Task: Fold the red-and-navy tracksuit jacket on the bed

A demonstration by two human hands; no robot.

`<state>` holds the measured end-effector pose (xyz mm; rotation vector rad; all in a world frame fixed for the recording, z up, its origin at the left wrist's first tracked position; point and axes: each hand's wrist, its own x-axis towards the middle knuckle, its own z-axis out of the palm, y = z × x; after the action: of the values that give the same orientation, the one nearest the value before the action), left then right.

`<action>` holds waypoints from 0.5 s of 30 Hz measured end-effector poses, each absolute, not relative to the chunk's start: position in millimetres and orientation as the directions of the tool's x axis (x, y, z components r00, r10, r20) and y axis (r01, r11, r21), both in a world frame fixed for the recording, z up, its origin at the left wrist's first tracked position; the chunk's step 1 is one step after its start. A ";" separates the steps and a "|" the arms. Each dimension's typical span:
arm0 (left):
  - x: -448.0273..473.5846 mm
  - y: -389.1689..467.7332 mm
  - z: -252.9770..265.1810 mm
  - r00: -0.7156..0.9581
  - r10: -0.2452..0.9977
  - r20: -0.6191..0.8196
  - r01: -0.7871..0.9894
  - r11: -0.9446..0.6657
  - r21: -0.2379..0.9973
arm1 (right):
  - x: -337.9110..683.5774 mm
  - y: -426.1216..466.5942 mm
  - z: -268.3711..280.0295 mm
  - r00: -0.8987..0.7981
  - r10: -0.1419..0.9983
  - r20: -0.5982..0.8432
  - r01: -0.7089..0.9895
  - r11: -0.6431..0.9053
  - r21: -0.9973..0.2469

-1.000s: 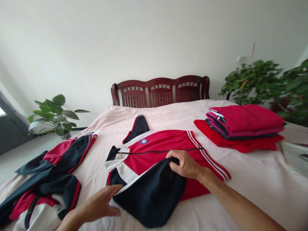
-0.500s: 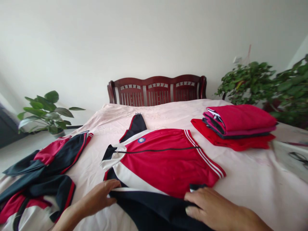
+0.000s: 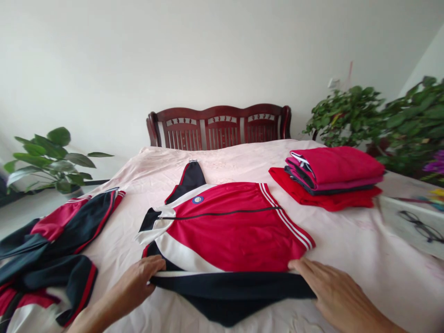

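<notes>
A red, white and navy zip jacket lies front up on the bed, its collar to the left and striped hem to the right. The far sleeve points toward the headboard. Along the near side, the navy edge of the jacket is stretched into a straight line between my hands. My left hand pinches it below the collar. At the hem end, my right hand grips the other end of that edge, its fingertips partly hidden. A navy flap of cloth hangs between them.
Folded red, pink and navy clothes are stacked at right. Another crumpled jacket or tracksuit lies at left. Eyeglasses rest on a pale surface at far right. A wooden headboard and potted plants stand behind.
My right hand has moved right, pulling the navy edge taut toward the hem. The left hand keeps its grip near the collar. The whole view has shifted slightly.
</notes>
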<state>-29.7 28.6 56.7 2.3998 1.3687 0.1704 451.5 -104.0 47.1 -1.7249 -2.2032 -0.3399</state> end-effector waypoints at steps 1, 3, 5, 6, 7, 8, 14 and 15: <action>-26.7 28.8 59.5 0.518 0.852 -0.080 0.810 -0.458 0.365 | 454.4 -99.7 45.0 -0.236 0.879 0.414 0.970 0.241 0.042; -23.2 30.2 63.0 0.516 0.853 -0.084 0.814 -0.457 0.359 | 456.2 -89.6 44.6 -0.284 0.859 0.425 0.959 0.248 0.141; -24.5 32.8 62.5 0.519 0.851 -0.078 0.808 -0.459 0.370 | 454.3 -79.8 47.3 -0.285 0.848 0.447 0.957 0.223 0.186; -26.9 34.4 60.8 0.525 0.849 -0.068 0.800 -0.464 0.380 | 452.8 -75.9 48.8 -0.288 0.847 0.448 0.956 0.225 0.188; -30.3 36.0 58.4 0.534 0.844 -0.053 0.789 -0.474 0.391 | 451.7 -72.9 49.9 -0.287 0.850 0.442 0.956 0.230 0.180; -34.2 37.6 55.7 0.542 0.840 -0.033 0.776 -0.485 0.403 | 451.3 -70.8 50.6 -0.283 0.854 0.436 0.958 0.234 0.164; -48.6 52.5 51.7 0.531 0.842 0.099 0.691 -0.498 0.524 | 469.8 -58.1 63.0 -0.244 0.872 0.424 0.969 0.230 0.085; -47.5 57.9 54.4 0.513 0.849 0.122 0.676 -0.488 0.552 | 473.4 -51.4 70.5 -0.230 0.887 0.399 0.973 0.215 0.083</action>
<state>-47.5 57.9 54.4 2.3197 1.2521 0.5347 473.4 -51.4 70.5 -1.7564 -2.2254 -0.4631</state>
